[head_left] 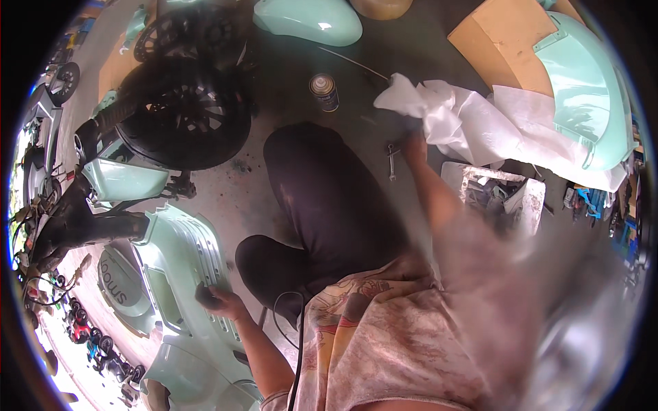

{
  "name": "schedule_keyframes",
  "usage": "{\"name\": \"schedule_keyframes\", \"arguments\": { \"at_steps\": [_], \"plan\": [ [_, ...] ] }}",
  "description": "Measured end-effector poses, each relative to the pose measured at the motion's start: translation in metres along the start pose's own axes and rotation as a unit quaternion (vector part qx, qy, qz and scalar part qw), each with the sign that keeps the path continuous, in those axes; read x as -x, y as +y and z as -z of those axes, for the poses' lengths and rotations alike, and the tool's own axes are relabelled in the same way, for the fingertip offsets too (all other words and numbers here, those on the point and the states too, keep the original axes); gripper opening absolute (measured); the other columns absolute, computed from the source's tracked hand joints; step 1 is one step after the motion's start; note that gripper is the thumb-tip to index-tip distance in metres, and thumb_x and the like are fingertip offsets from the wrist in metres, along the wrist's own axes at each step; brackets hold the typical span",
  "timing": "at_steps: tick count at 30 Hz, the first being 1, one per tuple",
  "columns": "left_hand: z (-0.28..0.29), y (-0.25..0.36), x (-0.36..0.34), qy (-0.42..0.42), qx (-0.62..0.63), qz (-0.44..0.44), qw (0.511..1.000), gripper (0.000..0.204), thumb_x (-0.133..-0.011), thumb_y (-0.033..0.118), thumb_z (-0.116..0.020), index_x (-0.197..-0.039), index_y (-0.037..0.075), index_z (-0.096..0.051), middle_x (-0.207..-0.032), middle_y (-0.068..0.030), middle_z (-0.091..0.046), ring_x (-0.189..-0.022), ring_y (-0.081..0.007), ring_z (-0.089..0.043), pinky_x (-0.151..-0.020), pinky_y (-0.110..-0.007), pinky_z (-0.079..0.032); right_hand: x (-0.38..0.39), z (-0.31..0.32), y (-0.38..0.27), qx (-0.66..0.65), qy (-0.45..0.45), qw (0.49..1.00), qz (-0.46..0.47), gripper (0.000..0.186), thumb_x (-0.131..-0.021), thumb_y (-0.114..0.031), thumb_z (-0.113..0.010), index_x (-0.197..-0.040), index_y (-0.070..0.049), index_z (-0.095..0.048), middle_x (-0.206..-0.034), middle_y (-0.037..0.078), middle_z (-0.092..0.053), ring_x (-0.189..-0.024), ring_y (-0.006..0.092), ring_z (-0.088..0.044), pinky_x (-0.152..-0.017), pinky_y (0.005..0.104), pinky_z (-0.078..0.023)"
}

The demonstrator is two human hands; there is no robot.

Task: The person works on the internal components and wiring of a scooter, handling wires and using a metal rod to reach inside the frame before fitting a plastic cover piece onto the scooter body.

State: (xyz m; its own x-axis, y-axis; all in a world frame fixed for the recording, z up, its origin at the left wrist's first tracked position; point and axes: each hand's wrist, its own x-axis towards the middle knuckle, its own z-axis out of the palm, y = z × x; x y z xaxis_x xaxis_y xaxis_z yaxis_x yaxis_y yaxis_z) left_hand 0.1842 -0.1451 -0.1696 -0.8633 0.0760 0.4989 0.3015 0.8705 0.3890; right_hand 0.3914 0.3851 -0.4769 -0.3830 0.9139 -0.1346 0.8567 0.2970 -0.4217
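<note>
My left hand [225, 303] is closed on a small dark object [205, 294] against a mint-green scooter body panel [175, 236] at lower left. My right hand [415, 147] reaches beside crumpled white sheeting [473, 123], just right of a wrench [392, 164] lying on the floor; its fingers are blurred and partly hidden, so their grip is unclear. A spray can [323, 94] stands upright ahead of my dark-trousered legs.
Black wheel [185, 116] on a scooter assembly at left. Mint curved panel [589, 82] and cardboard [493, 41] at upper right. Another mint piece [308, 20] and a thin rod lie at top. A white-edged container [531, 205] of parts sits right of me.
</note>
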Motion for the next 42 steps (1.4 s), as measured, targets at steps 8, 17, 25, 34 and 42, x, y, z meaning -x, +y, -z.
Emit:
{"name": "schedule_keyframes", "arguments": {
  "at_steps": [8,17,25,34,42],
  "plan": [
    [0.010,-0.008,0.014,0.015,0.020,0.018,1.000,0.034,-0.089,0.028,-0.051,-0.101,-0.003,-0.057,-0.080,-0.0124,-0.053,-0.068,-0.0245,-0.049,-0.061,-0.036,-0.039,-0.041,0.002,-0.042,0.413,-0.195,0.852,0.255,0.061,-0.094,-0.037,-0.042,-0.139,0.004,-0.032,-0.142,0.024,-0.035,-0.133,0.0395,-0.030,-0.111,0.0472,-0.023],
    [0.008,0.008,0.005,0.016,0.018,0.051,0.998,0.020,-0.077,0.015,-0.054,-0.093,0.001,-0.056,-0.074,-0.0090,-0.046,-0.062,-0.0222,-0.047,-0.060,-0.034,-0.040,-0.107,-0.011,-0.062,0.158,-0.128,0.950,0.238,0.053,-0.086,-0.028,-0.056,-0.129,0.000,-0.043,-0.112,0.017,-0.050,-0.105,0.0341,-0.048,-0.089,0.0423,-0.036],
    [0.008,0.012,0.008,0.050,0.050,0.053,0.996,0.021,-0.075,0.011,-0.053,-0.093,0.002,-0.055,-0.073,-0.0085,-0.045,-0.063,-0.0221,-0.046,-0.060,-0.035,-0.040,-0.014,0.081,-0.009,-0.162,-0.180,0.934,0.262,0.042,-0.082,-0.020,-0.064,-0.116,0.001,-0.051,-0.083,0.012,-0.062,-0.073,0.0279,-0.060,-0.063,0.0361,-0.049],
    [0.013,0.093,-0.037,-0.072,0.136,-0.063,0.986,0.043,-0.072,0.003,-0.063,-0.114,0.001,-0.053,-0.097,-0.0143,-0.058,-0.084,-0.0285,-0.055,-0.080,-0.040,-0.044,0.048,0.386,-0.210,-0.365,-0.491,0.784,0.100,0.026,-0.087,-0.018,-0.052,-0.092,0.005,-0.064,-0.071,0.010,-0.064,-0.038,0.0090,-0.046,-0.035,0.0236,-0.031],
    [0.066,0.234,-0.123,-0.133,0.237,-0.327,0.905,0.066,-0.074,0.016,-0.067,-0.133,0.002,-0.040,-0.121,-0.0175,-0.051,-0.102,-0.0346,-0.052,-0.090,-0.045,-0.042,0.167,0.521,-0.454,-0.055,-0.624,0.704,0.335,0.059,-0.090,-0.051,-0.051,-0.105,0.005,-0.062,-0.080,0.011,-0.066,-0.043,0.0100,-0.051,-0.040,0.0193,-0.039]
  ]
}}
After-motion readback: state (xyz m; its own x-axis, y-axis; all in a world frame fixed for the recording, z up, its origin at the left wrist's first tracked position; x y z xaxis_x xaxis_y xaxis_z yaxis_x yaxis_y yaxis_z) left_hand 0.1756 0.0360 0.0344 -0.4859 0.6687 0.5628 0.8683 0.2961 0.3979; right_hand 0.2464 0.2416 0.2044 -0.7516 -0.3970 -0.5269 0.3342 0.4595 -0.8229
